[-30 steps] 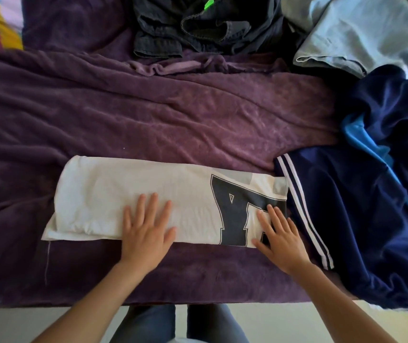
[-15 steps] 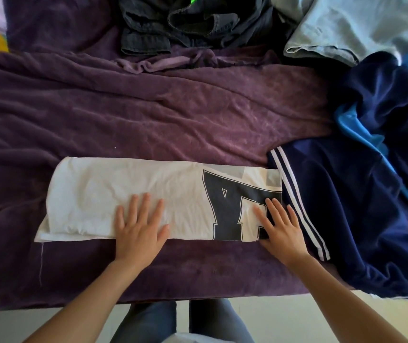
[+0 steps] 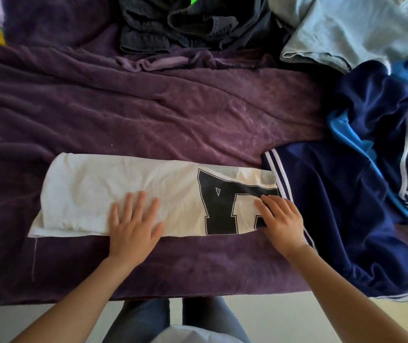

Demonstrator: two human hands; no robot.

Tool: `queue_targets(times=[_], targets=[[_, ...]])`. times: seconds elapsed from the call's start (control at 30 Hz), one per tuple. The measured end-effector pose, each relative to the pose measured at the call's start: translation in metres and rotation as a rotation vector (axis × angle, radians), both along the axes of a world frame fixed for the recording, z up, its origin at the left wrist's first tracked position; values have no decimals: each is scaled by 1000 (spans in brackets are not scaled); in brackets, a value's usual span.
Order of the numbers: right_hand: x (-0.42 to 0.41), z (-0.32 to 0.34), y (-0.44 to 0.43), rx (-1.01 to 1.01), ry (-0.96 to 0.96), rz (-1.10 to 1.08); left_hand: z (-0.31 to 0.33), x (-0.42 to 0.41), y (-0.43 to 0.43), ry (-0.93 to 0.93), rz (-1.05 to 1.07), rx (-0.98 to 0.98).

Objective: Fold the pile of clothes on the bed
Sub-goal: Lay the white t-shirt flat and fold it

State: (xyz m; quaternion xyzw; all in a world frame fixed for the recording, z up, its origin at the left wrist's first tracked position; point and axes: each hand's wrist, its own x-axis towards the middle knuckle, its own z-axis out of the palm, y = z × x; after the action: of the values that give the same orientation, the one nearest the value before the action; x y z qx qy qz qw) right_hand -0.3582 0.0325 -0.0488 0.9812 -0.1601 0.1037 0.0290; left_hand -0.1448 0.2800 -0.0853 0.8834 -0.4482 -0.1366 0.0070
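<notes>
The left hand (image 3: 133,224) lies flat with its fingers spread on the white T-shirt (image 3: 123,179), palm over the shirt's near edge. The right hand (image 3: 282,219) rests on the shirt's right end with its fingers close together and slightly bent. Whether its thumb pinches the cloth cannot be told.

The purple blanket (image 3: 198,115) covers the bed and is wrinkled. A wide bare stretch of it lies beyond the shirt, and more is free to the shirt's left. Its near edge runs across just in front of the person's legs (image 3: 143,318).

A navy garment with white stripes (image 3: 341,206) fills the right side, and its striped edge touches the shirt's right end beside the right hand. A light blue-grey garment (image 3: 346,28) sits at the far right and dark grey clothes (image 3: 185,23) at the far middle, both well apart from the shirt.

The shirt is folded into a long band lying left to right near the bed's near edge. A black letter print (image 3: 220,206) is on its right part. A loose thread (image 3: 34,258) hangs from its near left corner.
</notes>
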Motion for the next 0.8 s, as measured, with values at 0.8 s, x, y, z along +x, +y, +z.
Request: queue_targets(times=[0.8], targets=[[166,-23,131,307,79,216,61,78,18,755,1229,-696]])
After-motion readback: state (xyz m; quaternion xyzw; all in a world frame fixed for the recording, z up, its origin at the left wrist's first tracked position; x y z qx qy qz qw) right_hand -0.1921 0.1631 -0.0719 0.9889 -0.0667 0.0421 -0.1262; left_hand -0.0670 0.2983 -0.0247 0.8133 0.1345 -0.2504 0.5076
